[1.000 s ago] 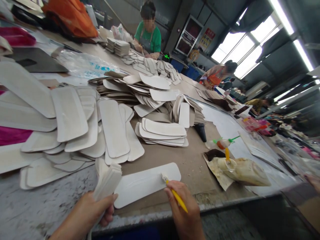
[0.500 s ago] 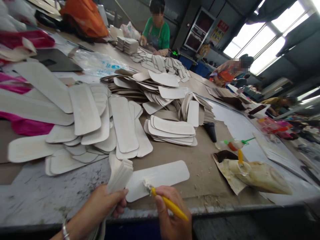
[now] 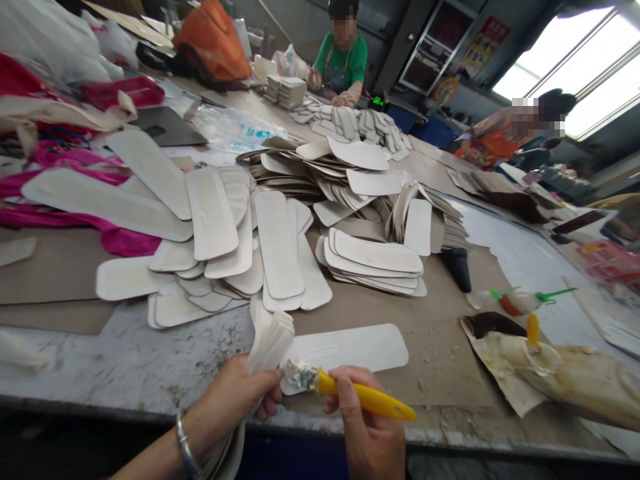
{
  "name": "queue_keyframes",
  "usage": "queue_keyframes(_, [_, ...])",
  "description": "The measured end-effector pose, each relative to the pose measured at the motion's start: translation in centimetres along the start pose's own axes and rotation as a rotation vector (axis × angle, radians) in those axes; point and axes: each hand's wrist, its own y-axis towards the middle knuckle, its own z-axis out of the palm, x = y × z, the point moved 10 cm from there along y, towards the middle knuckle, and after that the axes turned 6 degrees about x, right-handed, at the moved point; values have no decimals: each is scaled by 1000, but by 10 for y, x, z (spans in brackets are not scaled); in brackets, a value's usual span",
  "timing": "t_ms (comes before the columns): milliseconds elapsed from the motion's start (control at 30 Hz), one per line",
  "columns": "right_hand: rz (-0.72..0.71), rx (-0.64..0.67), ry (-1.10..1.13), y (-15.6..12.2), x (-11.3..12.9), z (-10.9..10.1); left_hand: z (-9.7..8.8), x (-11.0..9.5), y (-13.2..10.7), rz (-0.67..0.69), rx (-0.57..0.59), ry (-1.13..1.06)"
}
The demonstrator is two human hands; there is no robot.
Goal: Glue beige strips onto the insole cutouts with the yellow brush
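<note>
- My right hand (image 3: 367, 433), at 6 o'clock, is closed round a yellow brush (image 3: 360, 395); its gluey bristles touch the near left end of a white strip (image 3: 350, 348).
- My left hand (image 3: 235, 400), at 7 o'clock, grips the lower end of a wad (image 3: 270, 337) of strips, which stands up and fans open just left of the brush tip. A bangle (image 3: 186, 448) sits on that wrist.
- The white strip lies flat on brown card at the near edge of the table (image 3: 125, 360), just beyond both hands.
- At 3 o'clock a glue-smeared bag (image 3: 565, 377) lies on paper, a yellow nozzle standing up from it; a small bottle (image 3: 520, 301) with green tips lies just beyond.
- Past the strip, toward 12 o'clock, sits a neat stack (image 3: 375, 263) of strips; to its left, at 10 o'clock, loose strips (image 3: 215, 233) overlap in a spread heap.
- Pink cloth (image 3: 75, 213) shows under the heap at 9 o'clock.
- Farther on, a taller pile (image 3: 320, 170) of strips, then a clear bag (image 3: 235, 127).
- At 12 o'clock, far down the table, a person in green (image 3: 345, 60) works; another person in orange (image 3: 500, 137) is at 2 o'clock.
</note>
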Motion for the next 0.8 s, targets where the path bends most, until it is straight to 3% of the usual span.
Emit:
queue_keyframes(100, [-28, 26, -64, 1, -4, 6, 0, 0, 0, 12, -7, 3])
queue_keyframes(400, [-430, -87, -491, 10, 28, -31, -4, -1, -6, -15, -114, -4])
queue_keyframes(800, [-505, -187, -768, 21, 18, -83, -5, -1, -5, -3, -101, 47])
